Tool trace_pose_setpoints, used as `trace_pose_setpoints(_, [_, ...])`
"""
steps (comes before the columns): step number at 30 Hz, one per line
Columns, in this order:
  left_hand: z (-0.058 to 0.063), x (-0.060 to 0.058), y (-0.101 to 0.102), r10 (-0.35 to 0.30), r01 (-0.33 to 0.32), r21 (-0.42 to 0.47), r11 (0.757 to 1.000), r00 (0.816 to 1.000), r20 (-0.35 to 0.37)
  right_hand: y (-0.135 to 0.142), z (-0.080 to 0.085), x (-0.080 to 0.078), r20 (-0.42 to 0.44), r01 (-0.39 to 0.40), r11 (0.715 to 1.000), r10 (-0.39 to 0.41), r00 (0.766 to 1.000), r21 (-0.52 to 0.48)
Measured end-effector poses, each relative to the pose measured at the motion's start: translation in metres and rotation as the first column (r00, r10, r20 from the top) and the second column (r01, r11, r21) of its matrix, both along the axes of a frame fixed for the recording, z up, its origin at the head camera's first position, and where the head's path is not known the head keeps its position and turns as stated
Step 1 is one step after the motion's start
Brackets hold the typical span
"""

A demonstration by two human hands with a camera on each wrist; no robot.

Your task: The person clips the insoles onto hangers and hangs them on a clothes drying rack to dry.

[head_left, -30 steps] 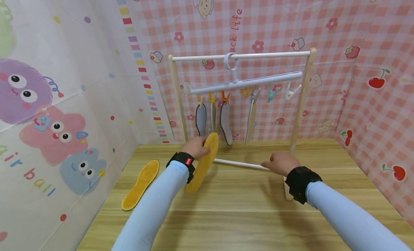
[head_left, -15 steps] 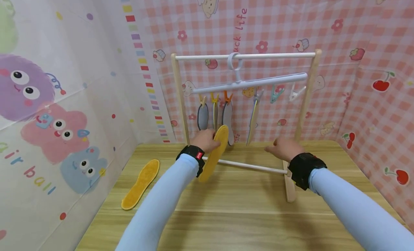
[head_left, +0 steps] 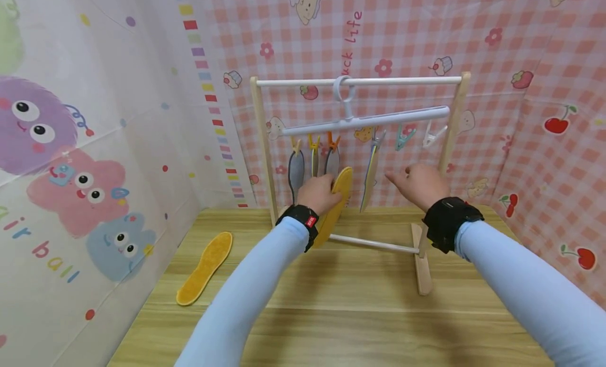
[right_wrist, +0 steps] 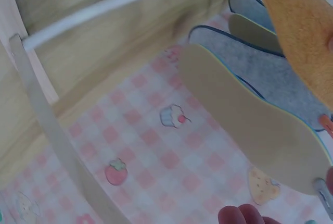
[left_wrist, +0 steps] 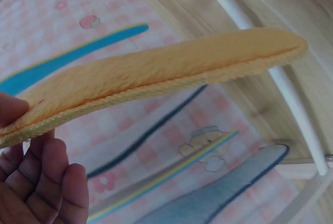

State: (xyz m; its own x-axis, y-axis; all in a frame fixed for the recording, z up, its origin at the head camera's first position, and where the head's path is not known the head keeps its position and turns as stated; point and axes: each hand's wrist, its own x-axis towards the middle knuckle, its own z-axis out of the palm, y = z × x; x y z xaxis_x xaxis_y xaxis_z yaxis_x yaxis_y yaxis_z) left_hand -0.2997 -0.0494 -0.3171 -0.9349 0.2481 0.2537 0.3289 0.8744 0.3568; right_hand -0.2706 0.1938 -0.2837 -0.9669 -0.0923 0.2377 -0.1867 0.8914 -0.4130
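Observation:
My left hand (head_left: pixel 316 194) pinches a fuzzy yellow insole (head_left: pixel 337 209) near one end, thumb on one side and fingers on the other. In the left wrist view the insole (left_wrist: pixel 182 60) stretches away from the fingers, its piped edge showing. My right hand (head_left: pixel 420 184) is raised with fingers loosely bent and holds nothing. Left of it hangs a beige insole (head_left: pixel 370 180) on a grey clip (head_left: pixel 376 140); the right wrist view shows that insole (right_wrist: pixel 244 120) broadside. Behind the left hand, several insoles hang from beige, yellow and orange clips, partly hidden by hand and insole.
A white hanger (head_left: pixel 393 117) tilts on the top bar of a wooden rack (head_left: pixel 454 120). A teal clip (head_left: pixel 404 138) and a white clip (head_left: pixel 433 134) hang bare at its right. Another yellow insole (head_left: pixel 205 267) lies on the table (head_left: pixel 360 309) at left.
My left hand has carried the yellow insole up and to the right, in front of the hanging insoles. My right hand has risen from the low bar to below the bare clips.

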Motion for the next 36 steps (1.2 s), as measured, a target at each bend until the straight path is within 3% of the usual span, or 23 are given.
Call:
trace_pose_setpoints(10, [0.010,0.005,0.025,0.001,-0.001,0.008,1.000,0.996,-0.087,-0.005,0.030,-0.003,-0.052,0.068,0.996,-0.071,0.996,-0.054])
trace_pose_setpoints(15, [0.014,0.006,0.038,-0.016,0.020,0.031,0.999,0.993,-0.114,-0.005,0.038,-0.003,-0.099,0.084,0.994,-0.090,0.991,-0.067])
trace_pose_setpoints(22, [0.020,0.006,0.051,0.013,-0.015,-0.010,1.000,0.990,-0.143,-0.007,0.043,-0.008,-0.118,0.109,0.986,-0.123,0.985,-0.125])
trace_pose_setpoints(30, [0.020,0.007,0.065,-0.011,0.006,-0.038,0.999,0.987,-0.160,-0.013,0.049,-0.019,-0.046,0.229,0.949,-0.244,0.969,-0.219])
trace_pose_setpoints(36, [0.020,0.010,0.075,-0.012,-0.004,-0.085,0.996,0.983,-0.185,-0.021,0.053,-0.026,-0.033,0.298,0.888,-0.330,0.943,-0.351])
